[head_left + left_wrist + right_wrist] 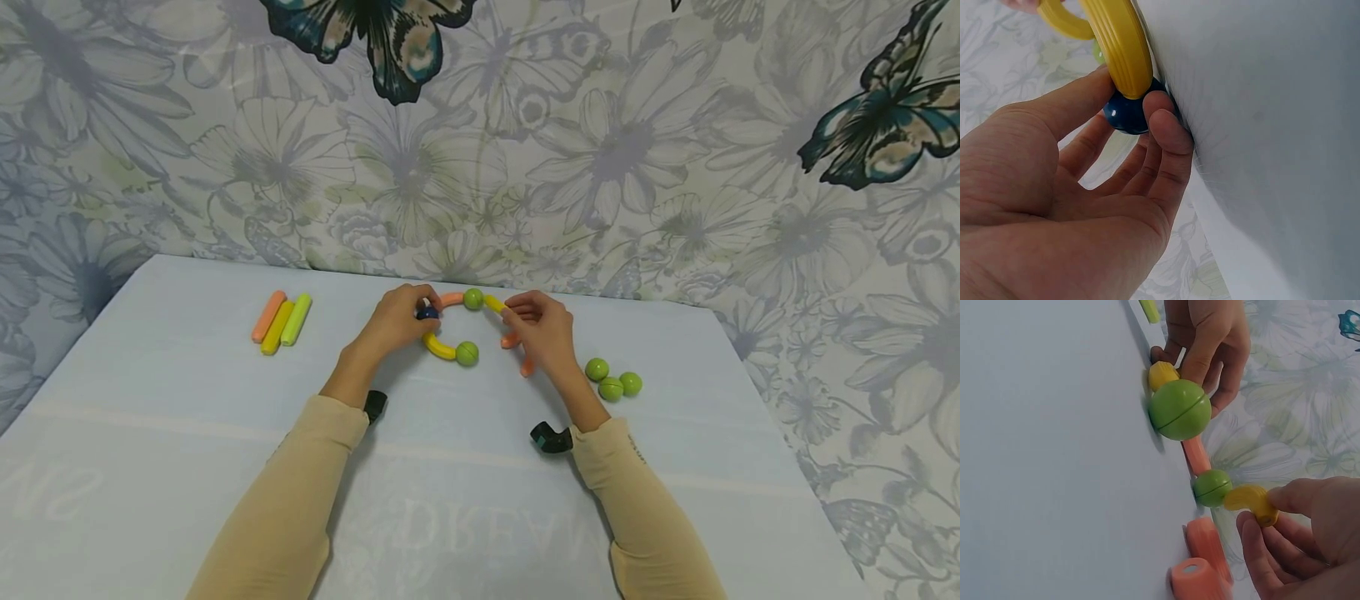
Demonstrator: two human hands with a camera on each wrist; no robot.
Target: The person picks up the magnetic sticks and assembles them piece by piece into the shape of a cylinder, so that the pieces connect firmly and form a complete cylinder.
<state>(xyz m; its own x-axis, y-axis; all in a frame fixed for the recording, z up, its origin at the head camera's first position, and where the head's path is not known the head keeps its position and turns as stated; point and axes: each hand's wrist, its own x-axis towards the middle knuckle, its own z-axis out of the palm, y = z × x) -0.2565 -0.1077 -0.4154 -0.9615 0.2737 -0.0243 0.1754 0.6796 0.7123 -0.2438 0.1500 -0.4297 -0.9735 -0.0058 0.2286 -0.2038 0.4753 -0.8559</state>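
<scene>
On the pale worktop (187, 467), a half-built ring of curved sticks and balls (454, 325) lies between both hands. It looks light, rigid and liable to part at the joints, best held at the balls. The left hand (393, 321), at nine o'clock, pinches the dark blue ball (1125, 115). The right hand (543, 329), at three o'clock, pinches a yellow curved piece (1249, 501).

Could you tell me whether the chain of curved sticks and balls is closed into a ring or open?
Open. The chain runs from a green ball round to the yellow stick in the right hand; its ends stay apart.
</scene>
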